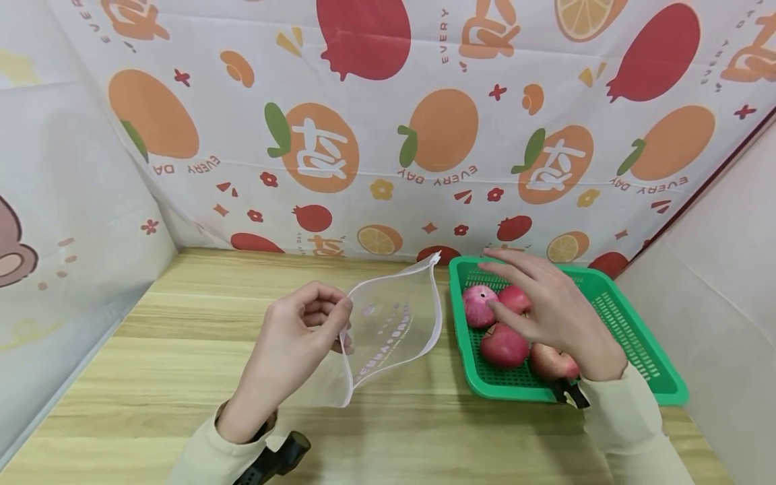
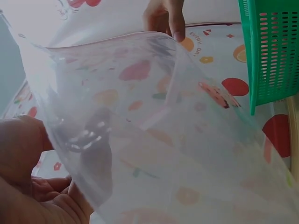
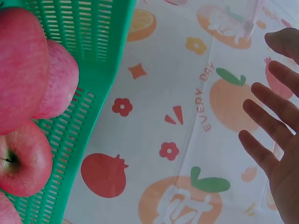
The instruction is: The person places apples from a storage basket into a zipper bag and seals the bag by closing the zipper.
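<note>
My left hand point(image 1: 292, 342) pinches the edge of a clear zip bag point(image 1: 388, 330) between thumb and fingers. The bag's mouth gapes, with a white slider at its far corner and faint purple print on its side. Over the green basket point(image 1: 459, 337) hovers my right hand point(image 1: 560, 313), its fingers spread and nothing in its grasp. Several red apples point(image 1: 504, 345) lie in the basket below it, partly hidden by that hand and wrist. From the right wrist, the apples point(image 3: 25, 158) appear apart from the extended fingers point(image 3: 261, 151).
A wooden table point(image 1: 200, 350) carries the bag and basket. Fruit-printed cloth point(image 1: 376, 135) rises behind it, and pale walls point(image 1: 721, 249) stand at both sides. Black camera mounts point(image 1: 285, 455) are strapped to the wrists.
</note>
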`<action>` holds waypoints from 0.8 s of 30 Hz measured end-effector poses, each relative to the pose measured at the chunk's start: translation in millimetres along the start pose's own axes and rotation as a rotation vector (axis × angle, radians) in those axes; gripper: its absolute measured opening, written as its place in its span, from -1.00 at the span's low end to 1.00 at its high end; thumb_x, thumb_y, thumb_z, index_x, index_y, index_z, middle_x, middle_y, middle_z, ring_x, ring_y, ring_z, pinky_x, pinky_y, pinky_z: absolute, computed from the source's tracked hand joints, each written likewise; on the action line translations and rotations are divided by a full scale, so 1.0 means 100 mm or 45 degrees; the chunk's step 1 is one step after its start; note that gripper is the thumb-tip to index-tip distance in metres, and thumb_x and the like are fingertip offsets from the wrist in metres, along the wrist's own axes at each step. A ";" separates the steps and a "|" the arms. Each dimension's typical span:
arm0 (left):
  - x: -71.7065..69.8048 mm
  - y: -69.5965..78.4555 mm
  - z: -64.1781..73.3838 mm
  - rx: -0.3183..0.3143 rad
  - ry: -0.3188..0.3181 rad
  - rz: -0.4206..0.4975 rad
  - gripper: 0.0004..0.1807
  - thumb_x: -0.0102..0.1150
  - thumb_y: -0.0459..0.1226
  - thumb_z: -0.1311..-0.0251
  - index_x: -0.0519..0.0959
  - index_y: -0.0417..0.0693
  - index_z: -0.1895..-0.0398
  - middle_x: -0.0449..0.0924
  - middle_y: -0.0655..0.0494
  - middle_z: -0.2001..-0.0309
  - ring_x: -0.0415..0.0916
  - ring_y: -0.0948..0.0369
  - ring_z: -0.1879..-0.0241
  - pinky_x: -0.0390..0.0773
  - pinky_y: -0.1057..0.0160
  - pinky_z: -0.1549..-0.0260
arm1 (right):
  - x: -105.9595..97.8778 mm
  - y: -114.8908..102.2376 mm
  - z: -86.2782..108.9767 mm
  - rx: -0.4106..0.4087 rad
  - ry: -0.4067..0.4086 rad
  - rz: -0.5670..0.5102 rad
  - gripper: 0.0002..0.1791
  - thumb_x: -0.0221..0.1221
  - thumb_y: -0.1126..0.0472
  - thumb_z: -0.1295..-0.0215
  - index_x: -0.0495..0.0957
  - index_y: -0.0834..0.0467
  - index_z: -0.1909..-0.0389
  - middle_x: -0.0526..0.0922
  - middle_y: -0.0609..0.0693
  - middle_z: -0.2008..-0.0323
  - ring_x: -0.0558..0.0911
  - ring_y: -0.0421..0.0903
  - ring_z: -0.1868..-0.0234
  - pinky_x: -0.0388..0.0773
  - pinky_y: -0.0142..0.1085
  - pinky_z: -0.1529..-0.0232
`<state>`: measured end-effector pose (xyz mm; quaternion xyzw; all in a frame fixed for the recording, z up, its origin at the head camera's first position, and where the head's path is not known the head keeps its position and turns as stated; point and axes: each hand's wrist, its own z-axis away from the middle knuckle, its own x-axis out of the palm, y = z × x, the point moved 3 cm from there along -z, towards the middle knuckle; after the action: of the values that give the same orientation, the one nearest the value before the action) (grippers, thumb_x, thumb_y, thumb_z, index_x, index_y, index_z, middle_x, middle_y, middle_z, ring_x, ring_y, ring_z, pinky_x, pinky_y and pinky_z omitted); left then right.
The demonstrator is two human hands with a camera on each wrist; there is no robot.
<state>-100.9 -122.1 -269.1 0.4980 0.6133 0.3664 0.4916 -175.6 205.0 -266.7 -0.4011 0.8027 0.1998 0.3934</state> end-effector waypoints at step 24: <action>-0.02 0.00 0.00 -0.091 -0.025 0.098 -0.88 0.17 -0.37 -0.40 0.57 -0.33 0.20 0.61 -0.18 0.42 0.67 0.11 0.55 0.79 0.16 0.43 | 0.25 0.49 -0.02 0.255 -0.086 -0.085 -0.33 0.47 0.13 -0.16 0.53 0.05 -0.32 0.53 0.06 -0.32 0.56 0.08 -0.25 0.64 0.12 -0.14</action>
<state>-100.9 -124.0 -268.7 0.5070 0.5752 0.4018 0.5007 -225.5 220.9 -284.9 -0.3794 0.7911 0.1189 0.4648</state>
